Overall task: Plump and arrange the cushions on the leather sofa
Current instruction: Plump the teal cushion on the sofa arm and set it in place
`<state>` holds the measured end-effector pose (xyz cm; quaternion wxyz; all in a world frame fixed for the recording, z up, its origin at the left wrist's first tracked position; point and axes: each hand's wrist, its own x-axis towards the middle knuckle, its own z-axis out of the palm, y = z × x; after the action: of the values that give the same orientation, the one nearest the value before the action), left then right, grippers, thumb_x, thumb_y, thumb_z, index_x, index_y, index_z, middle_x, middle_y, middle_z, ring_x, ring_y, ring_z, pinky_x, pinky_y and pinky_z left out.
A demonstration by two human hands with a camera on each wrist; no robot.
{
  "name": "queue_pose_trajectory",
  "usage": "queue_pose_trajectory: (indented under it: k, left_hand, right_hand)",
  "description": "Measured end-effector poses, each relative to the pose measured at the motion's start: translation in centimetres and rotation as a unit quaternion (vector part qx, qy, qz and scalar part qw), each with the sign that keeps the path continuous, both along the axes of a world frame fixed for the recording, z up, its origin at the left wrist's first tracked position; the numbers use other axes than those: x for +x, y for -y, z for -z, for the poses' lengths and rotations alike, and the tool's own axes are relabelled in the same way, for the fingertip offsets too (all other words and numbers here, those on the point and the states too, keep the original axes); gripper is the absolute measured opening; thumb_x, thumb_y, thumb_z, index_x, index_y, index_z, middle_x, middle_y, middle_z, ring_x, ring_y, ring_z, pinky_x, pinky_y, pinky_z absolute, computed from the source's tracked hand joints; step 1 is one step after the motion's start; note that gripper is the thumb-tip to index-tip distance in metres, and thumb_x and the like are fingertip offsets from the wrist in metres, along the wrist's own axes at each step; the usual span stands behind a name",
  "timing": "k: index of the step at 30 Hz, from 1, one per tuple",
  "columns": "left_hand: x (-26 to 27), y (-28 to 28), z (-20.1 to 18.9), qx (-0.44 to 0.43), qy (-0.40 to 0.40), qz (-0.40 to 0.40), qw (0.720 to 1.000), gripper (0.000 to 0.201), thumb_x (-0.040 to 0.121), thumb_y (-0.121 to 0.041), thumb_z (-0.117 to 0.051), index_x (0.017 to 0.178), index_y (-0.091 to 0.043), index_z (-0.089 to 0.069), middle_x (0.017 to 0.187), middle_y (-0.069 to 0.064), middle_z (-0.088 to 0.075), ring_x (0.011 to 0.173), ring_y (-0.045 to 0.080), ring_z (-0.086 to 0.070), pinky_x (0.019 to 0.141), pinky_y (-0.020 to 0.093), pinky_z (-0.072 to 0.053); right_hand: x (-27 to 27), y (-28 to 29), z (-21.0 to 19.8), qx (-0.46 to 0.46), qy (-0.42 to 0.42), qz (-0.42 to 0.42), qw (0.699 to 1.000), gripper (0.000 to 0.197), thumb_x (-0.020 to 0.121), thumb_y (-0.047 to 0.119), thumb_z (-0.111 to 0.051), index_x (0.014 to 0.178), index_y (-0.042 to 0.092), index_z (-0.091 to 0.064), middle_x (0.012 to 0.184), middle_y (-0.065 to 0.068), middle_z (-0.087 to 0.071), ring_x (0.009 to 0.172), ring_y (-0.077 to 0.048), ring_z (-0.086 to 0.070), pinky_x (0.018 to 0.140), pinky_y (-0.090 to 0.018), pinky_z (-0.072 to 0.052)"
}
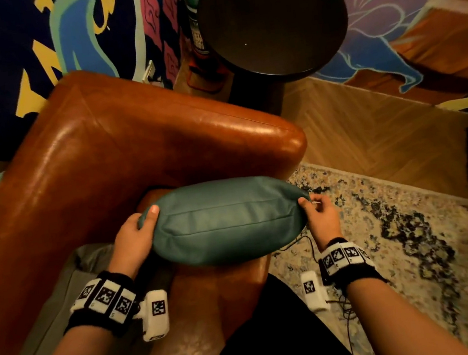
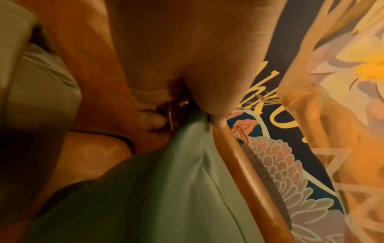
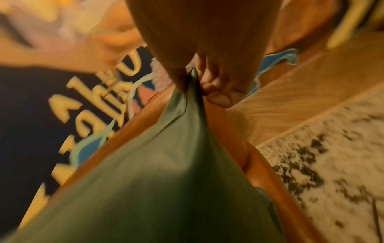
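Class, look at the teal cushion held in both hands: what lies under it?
Under the teal cushion shows the brown leather sofa seat; the part directly beneath is covered. A grey cushion lies left.

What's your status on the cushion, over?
Left hand and right hand each pinch an end of the teal cushion. Cushion held over the sofa seat corner. Nothing in the way.

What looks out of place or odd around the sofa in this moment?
A thin black cable trails loose across the rug beside the sofa. The teal cushion is held by both ends, off the seat, not yet arranged. No damage or spill shows.
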<state>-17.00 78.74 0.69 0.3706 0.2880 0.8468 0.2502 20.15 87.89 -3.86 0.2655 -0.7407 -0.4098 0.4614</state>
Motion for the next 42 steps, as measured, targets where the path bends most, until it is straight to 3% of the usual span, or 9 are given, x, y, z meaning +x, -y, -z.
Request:
queue_pose_trajectory:
  k: [6, 12, 16, 20, 24, 28, 32, 36, 42]
  left_hand:
    - [4.6, -0.5, -2.8, 0.095, -0.069, 0.118, 0.986, 0.034, 0.095, -0.045, -0.059, 0.086, -0.013, -0.066, 0.077, 0.009, -0.070, 0.077, 0.024, -0.066, 0.071, 0.035, -0.043]
    - [0.5, -2.7, -4.6, 0.126, -0.115, 0.032, 0.985, 0.044, 0.097, -0.041, -0.059, 0.071, -0.006, -0.053, 0.068, 0.011, -0.058, 0.074, 0.031, -0.059, 0.067, 0.035, -0.035]
    - [0.0, -4.4, -7.6, 0.177, -0.120, 0.004, 0.977, 0.045, 0.090, -0.044, -0.069, 0.070, -0.005, -0.057, 0.063, 0.013, -0.057, 0.055, 0.006, -0.047, 0.057, 0.027, -0.036]
    - [4.9, -5.7, -11.1, 0.210, -0.116, 0.028, 0.970, 0.038, 0.085, -0.041, -0.075, 0.073, -0.009, -0.058, 0.059, 0.004, -0.057, 0.056, 0.011, -0.050, 0.062, 0.038, -0.040]
    - [15.0, -5.8, -9.8, 0.133, -0.116, 0.245, 0.953, 0.018, 0.090, -0.027, -0.067, 0.089, -0.012, -0.058, 0.082, 0.011, -0.069, 0.079, 0.029, -0.065, 0.070, 0.041, -0.043]
    - [18.7, -5.2, -4.8, 0.040, -0.120, 0.417, 0.900, 0.020, 0.099, -0.030, -0.051, 0.107, -0.014, -0.057, 0.104, 0.010, -0.069, 0.102, 0.033, -0.063, 0.083, 0.044, -0.046]
    - [13.2, -4.6, 0.1, 0.026, -0.055, 0.383, 0.922, 0.041, 0.093, -0.057, -0.040, 0.116, -0.038, -0.068, 0.143, -0.006, -0.053, 0.135, 0.020, -0.043, 0.108, 0.047, -0.035]
    - [0.9, -3.8, 2.1, -0.128, -0.212, 0.097, 0.964, 0.059, 0.098, -0.040, -0.053, 0.149, -0.014, -0.039, 0.159, 0.018, -0.027, 0.142, 0.042, -0.032, 0.110, 0.058, -0.034]
    - [-5.9, -3.8, 1.7, -0.055, -0.017, -0.001, 0.998, 0.038, 0.084, -0.043, -0.073, 0.098, -0.008, -0.069, 0.096, 0.013, -0.072, 0.089, 0.029, -0.068, 0.081, 0.039, -0.055]
  right_hand:
    - [-3.4, 1.0, -3.1, 0.087, 0.050, -0.205, 0.974, 0.026, 0.100, 0.037, -0.051, 0.089, 0.016, -0.060, 0.084, -0.002, -0.066, 0.080, -0.019, -0.061, 0.072, -0.034, -0.047]
    - [1.7, 0.4, -4.5, 0.073, -0.021, -0.106, 0.991, 0.021, 0.099, 0.033, -0.056, 0.086, 0.018, -0.062, 0.077, 0.004, -0.060, 0.069, -0.012, -0.054, 0.069, -0.030, -0.039]
    - [2.4, 1.4, -3.9, 0.015, -0.134, -0.073, 0.988, 0.028, 0.100, 0.022, -0.057, 0.092, -0.004, -0.060, 0.069, -0.015, -0.053, 0.054, -0.022, -0.051, 0.050, -0.031, -0.043]
    - [1.6, 0.6, 1.1, -0.097, 0.042, -0.155, 0.982, 0.024, 0.095, 0.022, -0.060, 0.114, 0.008, -0.061, 0.105, -0.015, -0.070, 0.094, -0.034, -0.067, 0.083, -0.048, -0.057]
    - [-3.5, 0.8, 1.7, -0.116, -0.012, -0.406, 0.906, 0.130, 0.066, 0.043, -0.089, 0.157, 0.022, 0.001, 0.162, 0.003, -0.022, 0.148, -0.009, -0.023, 0.119, -0.034, -0.030]
    - [-6.8, 3.3, -1.4, -0.009, -0.052, -0.346, 0.937, 0.019, 0.087, 0.023, -0.062, 0.104, 0.014, -0.064, 0.098, -0.003, -0.069, 0.093, -0.004, -0.066, 0.075, -0.027, -0.052]
    - [-4.1, 4.3, 1.4, -0.157, -0.146, -0.054, 0.975, 0.021, 0.098, 0.014, -0.058, 0.103, -0.006, -0.063, 0.100, -0.023, -0.069, 0.068, -0.026, -0.072, 0.053, -0.031, -0.061]
    - [-1.2, 4.2, 2.2, -0.169, -0.158, 0.064, 0.971, 0.016, 0.094, 0.009, -0.063, 0.104, 0.005, -0.051, 0.104, -0.024, -0.065, 0.076, -0.036, -0.069, 0.054, -0.042, -0.061]
    - [-1.7, 3.6, 1.5, -0.078, 0.009, -0.127, 0.989, 0.022, 0.094, 0.044, -0.060, 0.097, 0.022, -0.066, 0.092, -0.005, -0.073, 0.085, -0.028, -0.070, 0.077, -0.049, -0.059]
